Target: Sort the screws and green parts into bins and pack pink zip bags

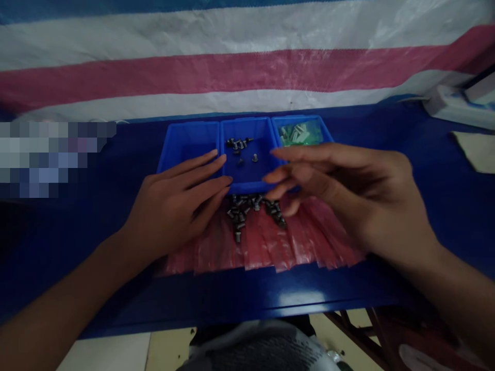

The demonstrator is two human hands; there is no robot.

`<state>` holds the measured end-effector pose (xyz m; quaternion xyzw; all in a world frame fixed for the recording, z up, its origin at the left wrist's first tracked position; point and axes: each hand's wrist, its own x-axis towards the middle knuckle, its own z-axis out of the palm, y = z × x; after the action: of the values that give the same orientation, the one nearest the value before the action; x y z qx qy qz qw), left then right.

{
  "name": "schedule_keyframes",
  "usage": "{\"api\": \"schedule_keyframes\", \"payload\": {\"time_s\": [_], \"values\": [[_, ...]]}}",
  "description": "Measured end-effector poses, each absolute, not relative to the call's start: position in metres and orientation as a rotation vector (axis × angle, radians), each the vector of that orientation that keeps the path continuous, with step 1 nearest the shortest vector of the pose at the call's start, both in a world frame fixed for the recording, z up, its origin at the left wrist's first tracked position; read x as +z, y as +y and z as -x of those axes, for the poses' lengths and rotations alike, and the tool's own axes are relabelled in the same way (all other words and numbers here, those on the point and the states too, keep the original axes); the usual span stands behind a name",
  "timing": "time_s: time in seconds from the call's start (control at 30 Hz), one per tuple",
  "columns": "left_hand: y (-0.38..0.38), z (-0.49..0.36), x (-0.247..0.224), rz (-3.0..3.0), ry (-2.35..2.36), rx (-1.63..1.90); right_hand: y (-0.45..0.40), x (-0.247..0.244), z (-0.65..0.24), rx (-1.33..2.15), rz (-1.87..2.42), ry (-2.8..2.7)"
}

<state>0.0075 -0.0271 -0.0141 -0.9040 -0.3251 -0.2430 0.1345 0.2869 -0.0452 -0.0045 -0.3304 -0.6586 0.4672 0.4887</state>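
My left hand lies with fingers stretched out over the front of the left blue bin, fingertips at the wall of the middle blue bin. Several dark screws rest inside that middle bin. My right hand hovers at the middle bin's front right corner, fingers bent and apart, with nothing visible between them. Below the fingertips, a pile of screws is spread over red plastic bags. The right blue bin, partly hidden by my right hand, contains a greenish bag of small pale parts.
The bins and bags stand on a dark blue table. Behind it hangs a striped plastic sheet. A white device and a pale cloth-like piece are at the right. A pixelated patch covers the far left.
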Motion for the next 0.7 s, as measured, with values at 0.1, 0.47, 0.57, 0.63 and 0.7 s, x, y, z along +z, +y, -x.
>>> {"api": "schedule_keyframes", "payload": {"time_s": [0.1,0.47,0.57,0.63,0.7], "values": [[-0.027,-0.009,-0.013,2.593,-0.915,-0.705,-0.048,-0.01,-0.287,0.498,0.72,-2.207],[-0.025,-0.01,-0.013,2.589,-0.847,-0.733,-0.049,-0.025,-0.281,-0.094,0.648,-2.609],[-0.025,-0.009,-0.013,2.585,-0.825,-0.735,-0.049,-0.025,-0.281,-0.113,0.681,-2.641],[-0.024,-0.008,-0.014,2.59,-0.854,-0.736,-0.049,-0.026,-0.28,-0.129,0.666,-2.662],[-0.024,-0.007,-0.015,2.614,-0.891,-0.753,-0.05,-0.027,-0.279,-0.132,0.666,-2.648]]}}
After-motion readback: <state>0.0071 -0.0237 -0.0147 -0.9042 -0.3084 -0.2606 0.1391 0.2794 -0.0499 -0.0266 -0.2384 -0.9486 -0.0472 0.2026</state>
